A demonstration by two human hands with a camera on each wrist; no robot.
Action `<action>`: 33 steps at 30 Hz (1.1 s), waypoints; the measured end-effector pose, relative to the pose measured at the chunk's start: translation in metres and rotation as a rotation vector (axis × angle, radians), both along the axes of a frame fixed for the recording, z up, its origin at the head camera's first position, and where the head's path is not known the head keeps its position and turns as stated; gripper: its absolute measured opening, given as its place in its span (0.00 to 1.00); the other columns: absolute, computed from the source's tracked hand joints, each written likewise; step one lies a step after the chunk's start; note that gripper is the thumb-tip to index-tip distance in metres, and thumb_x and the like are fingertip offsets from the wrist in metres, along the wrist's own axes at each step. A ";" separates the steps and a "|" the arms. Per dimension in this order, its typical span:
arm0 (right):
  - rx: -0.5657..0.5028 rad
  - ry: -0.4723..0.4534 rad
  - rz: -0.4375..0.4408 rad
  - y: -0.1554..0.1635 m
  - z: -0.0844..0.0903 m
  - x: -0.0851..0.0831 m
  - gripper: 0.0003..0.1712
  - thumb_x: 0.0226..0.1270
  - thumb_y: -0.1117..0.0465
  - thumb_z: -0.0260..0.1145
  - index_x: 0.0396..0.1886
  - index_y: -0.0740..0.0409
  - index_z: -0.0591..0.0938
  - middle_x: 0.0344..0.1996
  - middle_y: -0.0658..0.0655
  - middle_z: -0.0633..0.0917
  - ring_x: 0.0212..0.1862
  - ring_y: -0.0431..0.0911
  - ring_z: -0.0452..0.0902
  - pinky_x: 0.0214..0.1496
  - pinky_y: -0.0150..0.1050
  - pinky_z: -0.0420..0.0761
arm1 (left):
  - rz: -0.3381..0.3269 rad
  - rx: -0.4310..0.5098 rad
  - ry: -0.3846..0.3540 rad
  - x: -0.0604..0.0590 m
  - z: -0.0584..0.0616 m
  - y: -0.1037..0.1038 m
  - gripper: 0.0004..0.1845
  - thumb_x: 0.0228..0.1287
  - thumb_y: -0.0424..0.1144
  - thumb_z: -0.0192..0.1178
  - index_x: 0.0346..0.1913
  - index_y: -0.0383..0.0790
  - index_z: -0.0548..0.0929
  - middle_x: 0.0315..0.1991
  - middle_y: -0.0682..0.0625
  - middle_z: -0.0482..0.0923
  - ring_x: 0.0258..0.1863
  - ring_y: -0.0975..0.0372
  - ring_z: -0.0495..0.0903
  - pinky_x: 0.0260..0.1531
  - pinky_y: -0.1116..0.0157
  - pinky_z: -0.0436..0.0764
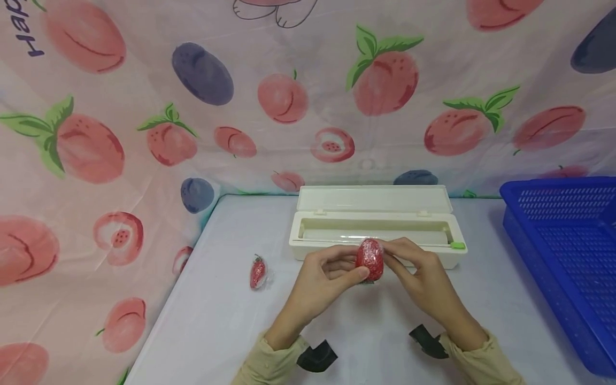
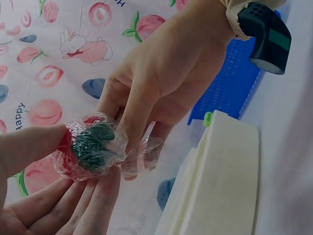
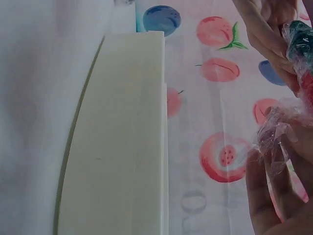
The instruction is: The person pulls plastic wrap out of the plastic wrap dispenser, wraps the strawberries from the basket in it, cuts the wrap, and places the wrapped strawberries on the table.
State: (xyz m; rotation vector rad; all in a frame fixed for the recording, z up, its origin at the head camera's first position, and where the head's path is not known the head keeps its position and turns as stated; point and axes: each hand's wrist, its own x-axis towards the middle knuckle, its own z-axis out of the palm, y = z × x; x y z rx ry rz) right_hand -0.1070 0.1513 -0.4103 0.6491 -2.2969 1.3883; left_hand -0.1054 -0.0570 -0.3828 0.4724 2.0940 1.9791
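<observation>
Both hands hold one red strawberry (image 1: 369, 259) covered in clear cling film, just in front of the white wrap dispenser box (image 1: 375, 224). My left hand (image 1: 327, 278) pinches the berry from the left, thumb on its side. From the right, my right hand (image 1: 414, 270) pinches the loose film. In the left wrist view the strawberry (image 2: 90, 146) shows its green cap under crinkled film, with the right hand (image 2: 161, 83) above it. At the right wrist view's right edge are the film tail (image 3: 279, 127) and the strawberry (image 3: 303, 58).
A second wrapped strawberry (image 1: 258, 271) lies on the table to the left. The dispenser box stands open, its lid (image 1: 372, 199) tilted back and a green slider (image 1: 457, 245) at its right end. A blue plastic basket (image 1: 568, 251) sits at the right. Fruit-print cloth (image 1: 144, 123) covers the walls.
</observation>
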 end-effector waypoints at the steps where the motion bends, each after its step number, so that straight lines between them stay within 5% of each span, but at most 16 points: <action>1: -0.002 -0.009 -0.008 0.001 0.000 0.000 0.22 0.58 0.80 0.68 0.52 0.62 0.86 0.42 0.54 0.88 0.48 0.30 0.79 0.52 0.19 0.77 | 0.001 0.004 0.000 0.000 0.000 0.001 0.20 0.62 0.34 0.69 0.57 0.35 0.82 0.46 0.39 0.84 0.43 0.61 0.85 0.45 0.64 0.86; 14: -0.031 -0.208 0.017 0.002 0.001 0.000 0.20 0.66 0.73 0.65 0.57 0.65 0.82 0.53 0.61 0.86 0.52 0.27 0.78 0.49 0.23 0.80 | 0.036 0.013 0.009 0.000 -0.008 0.006 0.20 0.60 0.35 0.71 0.56 0.39 0.83 0.50 0.45 0.84 0.44 0.61 0.87 0.46 0.64 0.85; 22: -0.050 -0.283 0.108 -0.001 0.002 0.001 0.22 0.71 0.70 0.62 0.64 0.67 0.77 0.58 0.63 0.83 0.55 0.35 0.80 0.51 0.27 0.81 | 0.112 -0.053 0.188 -0.001 -0.011 0.007 0.19 0.56 0.36 0.74 0.51 0.43 0.84 0.51 0.53 0.80 0.52 0.62 0.79 0.54 0.62 0.81; 27: -0.058 -0.324 0.136 -0.002 0.004 0.002 0.23 0.73 0.69 0.60 0.65 0.67 0.74 0.59 0.63 0.82 0.55 0.48 0.82 0.51 0.30 0.82 | 0.107 -0.037 0.180 -0.002 -0.011 0.006 0.19 0.55 0.35 0.74 0.51 0.42 0.84 0.52 0.54 0.80 0.55 0.63 0.78 0.57 0.62 0.80; 33: -0.059 -0.305 0.111 -0.002 0.006 0.004 0.23 0.73 0.67 0.61 0.66 0.61 0.76 0.59 0.60 0.82 0.55 0.43 0.83 0.51 0.33 0.84 | 0.109 -0.059 0.175 -0.002 -0.011 0.005 0.19 0.56 0.36 0.74 0.51 0.42 0.85 0.50 0.55 0.84 0.52 0.64 0.81 0.58 0.63 0.79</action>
